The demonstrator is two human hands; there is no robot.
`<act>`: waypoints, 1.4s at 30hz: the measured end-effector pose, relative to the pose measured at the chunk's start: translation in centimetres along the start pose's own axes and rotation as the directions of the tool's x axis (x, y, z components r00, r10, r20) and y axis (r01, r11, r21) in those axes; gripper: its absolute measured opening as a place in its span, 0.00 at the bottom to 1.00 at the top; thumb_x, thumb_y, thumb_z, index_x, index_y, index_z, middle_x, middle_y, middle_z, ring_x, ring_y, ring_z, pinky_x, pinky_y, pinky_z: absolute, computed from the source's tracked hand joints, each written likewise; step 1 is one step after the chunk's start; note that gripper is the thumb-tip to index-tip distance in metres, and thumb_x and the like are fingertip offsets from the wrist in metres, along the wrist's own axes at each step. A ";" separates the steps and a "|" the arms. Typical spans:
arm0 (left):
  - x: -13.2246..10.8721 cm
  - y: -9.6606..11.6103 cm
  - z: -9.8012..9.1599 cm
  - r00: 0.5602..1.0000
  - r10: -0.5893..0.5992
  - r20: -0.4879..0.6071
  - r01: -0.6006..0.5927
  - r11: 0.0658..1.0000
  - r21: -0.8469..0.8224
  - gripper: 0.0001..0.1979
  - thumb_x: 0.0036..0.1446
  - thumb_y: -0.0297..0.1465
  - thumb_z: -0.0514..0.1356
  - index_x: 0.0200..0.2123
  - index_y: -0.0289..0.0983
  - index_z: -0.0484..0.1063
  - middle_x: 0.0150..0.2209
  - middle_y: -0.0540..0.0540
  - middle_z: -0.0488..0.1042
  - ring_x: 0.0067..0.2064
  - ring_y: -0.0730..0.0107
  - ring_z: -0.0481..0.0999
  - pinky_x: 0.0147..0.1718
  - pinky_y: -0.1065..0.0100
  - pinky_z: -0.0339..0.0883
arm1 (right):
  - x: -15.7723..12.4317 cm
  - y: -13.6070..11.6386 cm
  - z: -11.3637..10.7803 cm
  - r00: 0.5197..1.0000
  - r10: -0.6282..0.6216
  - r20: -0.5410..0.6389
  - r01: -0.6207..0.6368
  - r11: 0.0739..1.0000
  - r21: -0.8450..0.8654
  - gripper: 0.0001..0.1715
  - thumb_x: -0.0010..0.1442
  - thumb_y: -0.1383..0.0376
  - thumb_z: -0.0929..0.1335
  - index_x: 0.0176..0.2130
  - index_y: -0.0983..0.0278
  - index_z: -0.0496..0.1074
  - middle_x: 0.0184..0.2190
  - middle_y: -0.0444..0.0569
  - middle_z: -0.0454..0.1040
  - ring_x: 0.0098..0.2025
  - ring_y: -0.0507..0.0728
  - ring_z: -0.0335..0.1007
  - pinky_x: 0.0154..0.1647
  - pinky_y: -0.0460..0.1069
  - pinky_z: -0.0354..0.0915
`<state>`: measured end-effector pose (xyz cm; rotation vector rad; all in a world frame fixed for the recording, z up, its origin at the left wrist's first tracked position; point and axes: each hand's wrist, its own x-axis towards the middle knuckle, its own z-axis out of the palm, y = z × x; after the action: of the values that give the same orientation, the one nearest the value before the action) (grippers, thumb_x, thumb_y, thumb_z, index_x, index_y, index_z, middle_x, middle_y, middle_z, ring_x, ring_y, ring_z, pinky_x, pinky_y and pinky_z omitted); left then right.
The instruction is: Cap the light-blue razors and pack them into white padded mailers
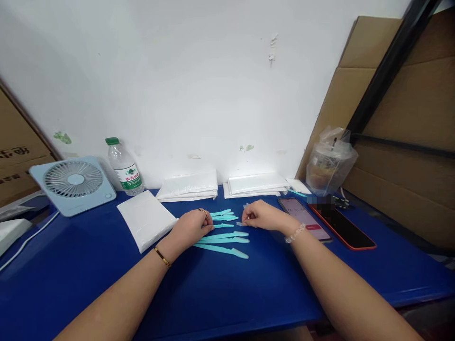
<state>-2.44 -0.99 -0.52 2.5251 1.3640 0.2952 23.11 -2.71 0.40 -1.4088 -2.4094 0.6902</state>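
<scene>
"What lies nearest?"
"Three loose turquoise razors [239, 253], fanned on the blue table [213, 298], their left ends drawn together."
"And the held one?"
"A turquoise eyebrow razor [224, 226], just beyond them. The left hand [191, 229] pinches its left end between thumb and fingers, so that hand is the closer."
"Its long axis?"
"Crosswise, almost level, free end aimed at the right hand [262, 216]."
"And that hand?"
"Thumb and forefinger are pressed together, apparently on a small clear plastic piece [240, 224]. That piece sits right of the razor's tip, nearly in line, with a narrow gap between."
"Beyond?"
"A cluster of razors [224, 218], close behind the held one and running much the same way, then white packets [190, 184] by the wall [213, 94]."
</scene>
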 end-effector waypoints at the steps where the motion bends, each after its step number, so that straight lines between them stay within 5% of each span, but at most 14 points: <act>1: 0.0 0.0 0.0 1.000 0.002 -0.003 -0.002 1.000 -0.002 0.07 0.53 0.34 0.56 0.27 0.39 0.70 0.30 0.50 0.72 0.30 0.70 0.69 0.25 0.71 0.55 | 0.0 -0.1 0.1 1.000 -0.001 -0.002 0.001 1.000 0.007 0.10 0.54 0.64 0.67 0.32 0.66 0.77 0.26 0.47 0.75 0.26 0.51 0.66 0.25 0.43 0.58; 15: -0.1 1.2 1.0 0.998 0.058 0.015 -0.058 0.997 -0.041 0.09 0.53 0.38 0.57 0.30 0.40 0.72 0.29 0.50 0.72 0.30 0.71 0.70 0.26 0.71 0.56 | 0.2 -1.4 0.8 0.996 -0.089 0.020 0.088 0.995 0.048 0.08 0.52 0.68 0.67 0.30 0.64 0.77 0.25 0.44 0.75 0.25 0.50 0.67 0.25 0.43 0.59; 22: 0.3 -0.1 0.5 0.983 0.153 -0.102 -0.137 0.979 0.153 0.11 0.58 0.35 0.55 0.41 0.42 0.75 0.39 0.46 0.73 0.42 0.64 0.70 0.39 0.68 0.62 | -0.7 2.0 -1.7 0.966 0.067 -0.252 -0.093 0.991 -0.093 0.09 0.49 0.71 0.66 0.31 0.65 0.76 0.27 0.47 0.76 0.28 0.52 0.69 0.29 0.45 0.61; 29: 0.6 -0.4 0.6 0.980 0.174 -0.099 -0.147 0.962 0.230 0.14 0.58 0.36 0.55 0.45 0.42 0.74 0.42 0.45 0.73 0.44 0.62 0.70 0.42 0.66 0.62 | -0.2 2.0 -0.6 0.991 0.001 -0.135 -0.015 0.994 -0.107 0.06 0.48 0.70 0.68 0.28 0.65 0.76 0.27 0.46 0.76 0.28 0.52 0.70 0.29 0.44 0.60; 42: 0.8 -1.0 0.9 0.993 0.101 -0.069 -0.104 0.994 -0.041 0.08 0.56 0.37 0.56 0.34 0.41 0.73 0.34 0.49 0.73 0.36 0.68 0.71 0.32 0.71 0.62 | 0.4 1.4 0.3 0.994 -0.028 -0.109 0.028 1.000 -0.006 0.07 0.50 0.67 0.69 0.31 0.64 0.77 0.27 0.46 0.76 0.28 0.51 0.69 0.28 0.44 0.61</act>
<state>-2.50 0.08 -1.66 2.5742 1.2391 0.4284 23.84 -1.89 -0.58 -1.3747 -2.3431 0.5865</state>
